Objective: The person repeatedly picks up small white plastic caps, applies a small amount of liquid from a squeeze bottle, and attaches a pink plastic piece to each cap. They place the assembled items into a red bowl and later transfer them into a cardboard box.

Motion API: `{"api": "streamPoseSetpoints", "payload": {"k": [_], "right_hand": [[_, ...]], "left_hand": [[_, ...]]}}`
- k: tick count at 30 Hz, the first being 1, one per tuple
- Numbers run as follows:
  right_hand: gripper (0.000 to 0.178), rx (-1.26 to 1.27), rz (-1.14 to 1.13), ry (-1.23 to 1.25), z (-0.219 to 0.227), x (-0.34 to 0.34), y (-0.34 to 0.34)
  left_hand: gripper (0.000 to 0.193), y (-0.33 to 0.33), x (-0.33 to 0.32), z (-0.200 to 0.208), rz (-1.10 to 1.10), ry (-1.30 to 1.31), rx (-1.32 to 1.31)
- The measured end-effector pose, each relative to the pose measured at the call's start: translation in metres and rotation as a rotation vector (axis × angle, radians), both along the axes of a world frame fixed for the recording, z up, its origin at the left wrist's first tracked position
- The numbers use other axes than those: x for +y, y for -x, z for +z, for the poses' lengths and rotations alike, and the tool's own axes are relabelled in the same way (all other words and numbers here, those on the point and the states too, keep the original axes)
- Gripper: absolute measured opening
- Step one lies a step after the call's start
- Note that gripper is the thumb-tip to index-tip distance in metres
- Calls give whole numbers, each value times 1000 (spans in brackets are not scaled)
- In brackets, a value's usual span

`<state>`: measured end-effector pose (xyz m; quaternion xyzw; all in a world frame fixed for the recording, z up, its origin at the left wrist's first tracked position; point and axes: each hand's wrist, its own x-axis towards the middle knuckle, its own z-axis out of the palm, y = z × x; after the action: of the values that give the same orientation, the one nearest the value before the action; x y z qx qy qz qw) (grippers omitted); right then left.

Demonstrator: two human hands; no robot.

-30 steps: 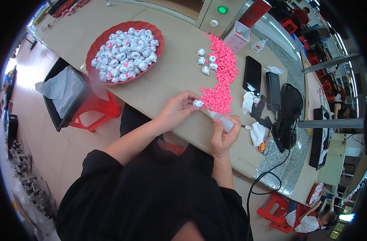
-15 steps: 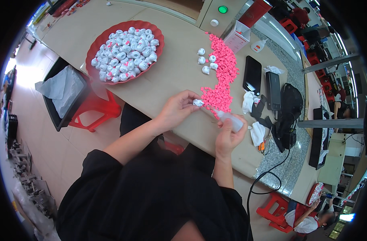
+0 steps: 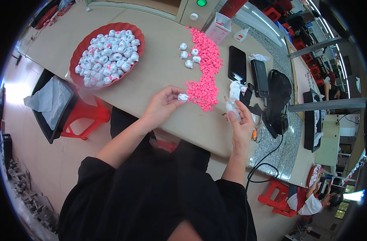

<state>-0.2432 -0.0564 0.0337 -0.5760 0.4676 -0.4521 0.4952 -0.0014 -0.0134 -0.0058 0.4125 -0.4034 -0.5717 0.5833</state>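
My left hand (image 3: 164, 106) pinches a small white rounded piece (image 3: 183, 97) with dark marks between thumb and fingers, above the table. In my right hand (image 3: 241, 127) is a small translucent squeeze bottle (image 3: 232, 109), held nearly upright with its thin nozzle pointing up and away from me. The bottle is apart from the white piece. A long heap of tiny pink pieces (image 3: 208, 56) lies just beyond both hands. Several similar white pieces (image 3: 189, 64) sit left of the heap's far part.
A red scalloped tray (image 3: 141, 41) full of white pieces stands at the left. Right of the heap lie a black phone (image 3: 237, 64), a dark power bank (image 3: 259, 78), crumpled tissue (image 3: 234, 91) and a black bag (image 3: 280, 90). A black bin (image 3: 45, 110) rests on a red stool (image 3: 87, 116).
My right hand has drawn the bottle away to the right from the white piece, and its nozzle has tipped upward. My left hand keeps its pinch. The whole view has shifted.
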Motion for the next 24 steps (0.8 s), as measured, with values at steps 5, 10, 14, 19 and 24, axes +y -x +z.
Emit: {"api": "streamPoseSetpoints", "payload": {"k": [5, 10, 14, 19, 24], "right_hand": [[31, 62, 130, -97, -3, 4, 3], [19, 381, 0, 234, -15, 10, -28], [17, 711, -68, 346, -19, 13, -47], [20, 905, -41, 340, -13, 10, -52], [16, 854, 13, 388, -12, 4, -41]], "left_hand": [[22, 0, 1, 2, -6, -1, 0], [21, -1, 1, 2, -7, -7, 23], [21, 0, 0, 3, -12, -11, 32], [21, 0, 1, 2, -7, -21, 27], [22, -1, 2, 1, -25, -16, 18]]}}
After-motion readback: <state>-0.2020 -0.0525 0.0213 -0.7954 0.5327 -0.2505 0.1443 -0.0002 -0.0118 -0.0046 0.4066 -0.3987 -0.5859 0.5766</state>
